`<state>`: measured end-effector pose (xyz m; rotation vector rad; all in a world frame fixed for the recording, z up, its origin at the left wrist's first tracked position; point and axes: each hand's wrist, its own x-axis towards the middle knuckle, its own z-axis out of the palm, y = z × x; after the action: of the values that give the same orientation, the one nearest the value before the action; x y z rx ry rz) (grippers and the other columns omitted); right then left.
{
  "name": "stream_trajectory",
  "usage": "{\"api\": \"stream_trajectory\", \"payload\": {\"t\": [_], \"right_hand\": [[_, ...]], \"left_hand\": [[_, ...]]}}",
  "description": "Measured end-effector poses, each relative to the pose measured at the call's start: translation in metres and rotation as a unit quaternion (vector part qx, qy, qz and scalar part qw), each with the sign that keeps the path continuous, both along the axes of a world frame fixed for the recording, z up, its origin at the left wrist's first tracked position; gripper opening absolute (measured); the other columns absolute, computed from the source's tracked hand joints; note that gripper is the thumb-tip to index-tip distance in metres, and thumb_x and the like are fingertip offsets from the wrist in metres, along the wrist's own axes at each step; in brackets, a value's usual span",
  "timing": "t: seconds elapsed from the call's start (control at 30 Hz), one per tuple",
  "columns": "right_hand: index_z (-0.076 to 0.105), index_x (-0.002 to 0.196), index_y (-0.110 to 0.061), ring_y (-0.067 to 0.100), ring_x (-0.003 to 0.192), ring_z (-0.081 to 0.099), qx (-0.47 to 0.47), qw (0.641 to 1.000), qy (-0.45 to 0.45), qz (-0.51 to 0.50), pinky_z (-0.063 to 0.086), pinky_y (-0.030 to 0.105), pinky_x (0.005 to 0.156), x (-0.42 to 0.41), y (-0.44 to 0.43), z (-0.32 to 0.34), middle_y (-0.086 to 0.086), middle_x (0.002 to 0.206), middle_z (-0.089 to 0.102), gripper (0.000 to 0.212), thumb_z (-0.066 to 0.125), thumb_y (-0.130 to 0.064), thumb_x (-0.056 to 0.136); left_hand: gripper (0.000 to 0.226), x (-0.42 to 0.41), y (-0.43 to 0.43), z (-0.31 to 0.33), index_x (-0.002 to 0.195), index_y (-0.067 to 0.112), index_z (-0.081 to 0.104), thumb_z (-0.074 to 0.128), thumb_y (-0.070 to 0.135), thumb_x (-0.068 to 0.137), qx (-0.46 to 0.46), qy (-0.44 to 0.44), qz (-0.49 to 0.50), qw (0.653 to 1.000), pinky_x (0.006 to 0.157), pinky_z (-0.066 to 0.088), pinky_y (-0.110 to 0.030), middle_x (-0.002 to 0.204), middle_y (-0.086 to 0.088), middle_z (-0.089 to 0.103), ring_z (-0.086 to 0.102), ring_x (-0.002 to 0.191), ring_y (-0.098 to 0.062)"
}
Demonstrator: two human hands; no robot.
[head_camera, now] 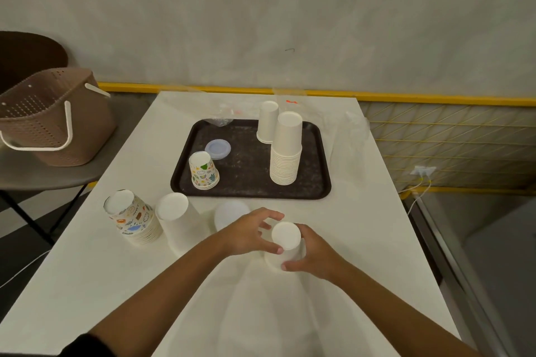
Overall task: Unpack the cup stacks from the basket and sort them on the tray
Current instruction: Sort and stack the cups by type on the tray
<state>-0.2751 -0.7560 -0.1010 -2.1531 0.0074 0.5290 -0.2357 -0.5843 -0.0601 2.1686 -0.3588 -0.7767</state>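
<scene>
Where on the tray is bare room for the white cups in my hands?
The middle of the tray is bare, between the small patterned stack with the lid and the tall white stack. Clear plastic covers its far-left corner. The table in front is crowded: large patterned stack, near white stack, left hand, right hand on the held cups.

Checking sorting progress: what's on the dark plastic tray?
A tall white paper cup stack, a shorter white paper cup stack, a patterned paper cup stack, pale blue round lids, clear crumpled plastic. Cup interiors are hidden.
</scene>
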Motion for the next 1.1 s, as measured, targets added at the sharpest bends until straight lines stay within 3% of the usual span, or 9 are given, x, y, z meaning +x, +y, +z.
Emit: {"api": "stream_trajectory", "payload": {"t": [0.1,0.27,0.53,0.63,0.73,0.87,1.0,1.1], "right_hand": [[0.041,0.127,-0.022,0.009,0.106,0.046,0.001,1.0,-0.005,-0.013,0.041,0.023,0.089,0.002,0.007,0.0,-0.009,0.116,0.047,0.073,0.081,-0.021,0.066],[0.039,0.129,-0.022,0.016,0.116,0.047,-0.011,1.0,-0.002,-0.017,0.042,0.036,0.103,0.007,0.006,0.004,-0.001,0.127,0.05,0.073,0.081,-0.022,0.068],[0.039,0.132,-0.025,0.015,0.116,0.048,0.012,0.999,-0.04,-0.032,0.044,0.037,0.102,0.02,-0.006,0.036,-0.004,0.129,0.051,0.078,0.082,-0.025,0.066],[0.04,0.129,-0.03,0.011,0.111,0.05,0.038,0.996,-0.077,-0.021,0.046,0.031,0.098,0.025,-0.011,0.063,-0.008,0.123,0.052,0.076,0.082,-0.023,0.066],[0.042,0.124,-0.035,0.007,0.107,0.053,0.065,0.99,-0.125,-0.004,0.047,0.022,0.09,0.036,-0.016,0.096,-0.013,0.117,0.054,0.072,0.081,-0.021,0.066],[0.042,0.127,-0.027,0.003,0.102,0.05,0.043,0.979,-0.201,-0.003,0.043,0.013,0.079,0.066,-0.019,0.133,-0.015,0.113,0.051,0.073,0.081,-0.02,0.066],[0.044,0.127,-0.023,0.012,0.108,0.052,0.038,0.963,-0.266,-0.019,0.049,0.03,0.088,0.106,-0.02,0.158,-0.008,0.119,0.054,0.073,0.081,-0.018,0.064],[0.04,0.129,-0.023,0.012,0.112,0.049,0.032,0.953,-0.298,-0.04,0.048,0.035,0.092,0.135,-0.019,0.162,-0.004,0.125,0.053,0.075,0.081,-0.021,0.065]], "left_hand": [[0.064,0.0,-0.002,-0.003,0.13,0.024,0.045,0.076,0.018,0.074,-0.015,0.0,0.003,1.0,0.098,0.042,-0.028,0.136,0.002,0.044,0.046,0.114,-0.013],[0.06,0.003,-0.005,-0.004,0.128,0.024,0.048,0.076,0.017,0.074,-0.045,-0.005,0.018,0.999,0.097,0.044,-0.029,0.133,0.001,0.048,0.048,0.114,-0.014],[0.058,0.013,-0.012,0.029,0.126,0.026,0.051,0.076,0.022,0.074,-0.093,-0.053,0.033,0.994,0.091,0.048,-0.025,0.122,0.009,0.051,0.052,0.109,-0.01],[0.053,0.019,-0.013,0.054,0.12,0.028,0.055,0.077,0.022,0.073,-0.121,-0.087,0.032,0.988,0.087,0.05,-0.022,0.113,0.014,0.054,0.057,0.103,-0.008],[0.049,0.031,-0.013,0.081,0.113,0.037,0.055,0.078,0.025,0.072,-0.145,-0.121,0.038,0.981,0.088,0.052,-0.027,0.11,0.018,0.056,0.059,0.102,-0.008],[0.05,0.051,-0.019,0.116,0.112,0.038,0.053,0.078,0.026,0.071,-0.162,-0.198,0.059,0.965,0.088,0.053,-0.028,0.111,0.02,0.054,0.057,0.104,-0.007],[0.054,0.077,-0.023,0.137,0.12,0.028,0.053,0.077,0.02,0.072,-0.193,-0.264,0.086,0.941,0.091,0.051,-0.024,0.119,0.01,0.052,0.055,0.109,-0.009],[0.049,0.096,-0.029,0.136,0.117,0.026,0.053,0.075,0.014,0.075,-0.24,-0.283,0.128,0.92,0.092,0.05,-0.023,0.125,0.004,0.052,0.053,0.114,-0.01]]}}
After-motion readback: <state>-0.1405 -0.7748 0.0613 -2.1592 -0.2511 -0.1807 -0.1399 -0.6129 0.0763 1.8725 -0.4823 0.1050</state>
